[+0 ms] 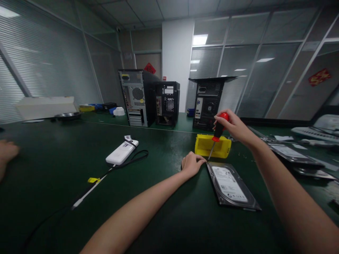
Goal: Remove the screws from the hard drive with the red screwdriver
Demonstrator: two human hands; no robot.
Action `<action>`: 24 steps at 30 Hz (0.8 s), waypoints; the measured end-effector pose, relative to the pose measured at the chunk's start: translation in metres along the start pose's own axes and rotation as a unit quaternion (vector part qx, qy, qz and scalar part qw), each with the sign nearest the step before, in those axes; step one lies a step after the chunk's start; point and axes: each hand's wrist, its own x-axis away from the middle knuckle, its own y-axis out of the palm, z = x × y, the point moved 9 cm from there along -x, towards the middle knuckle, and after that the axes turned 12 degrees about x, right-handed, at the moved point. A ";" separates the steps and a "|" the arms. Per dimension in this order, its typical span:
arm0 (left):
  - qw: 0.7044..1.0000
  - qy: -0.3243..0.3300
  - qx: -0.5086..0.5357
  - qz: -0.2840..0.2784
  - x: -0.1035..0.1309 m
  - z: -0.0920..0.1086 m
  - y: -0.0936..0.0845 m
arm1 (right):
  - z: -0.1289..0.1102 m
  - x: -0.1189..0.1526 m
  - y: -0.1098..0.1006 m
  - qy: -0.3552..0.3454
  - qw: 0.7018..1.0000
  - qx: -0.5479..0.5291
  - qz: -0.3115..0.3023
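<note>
A hard drive (230, 183) with a white label lies flat on the green table. My right hand (229, 123) is wrapped round the red and black handle of a screwdriver (218, 132). The screwdriver slants down, its tip at the drive's far left corner. Beside that tip, my left hand (192, 165) rests on the table with thumb and finger pinched together at the corner. Whatever lies between those fingertips is too small to make out. Just behind the drive stands a yellow plastic holder (226, 150).
A white power bank (122, 152) with a black cable lies left of centre. Computer cases (137, 95) stand at the back. More hard drives (288, 153) are stacked at right, near a white keyboard (315, 134). Another person's hand (7, 151) is at the left edge.
</note>
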 end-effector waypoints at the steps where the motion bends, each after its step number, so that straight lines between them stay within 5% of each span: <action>1: 1.000 0.000 0.001 0.001 -0.001 -0.001 0.000 | 0.000 0.000 0.000 0.001 1.000 0.000 -0.001; 24: 1.000 0.001 -0.013 -0.002 -0.003 -0.003 0.002 | 0.002 0.004 -0.008 0.020 0.999 0.024 0.010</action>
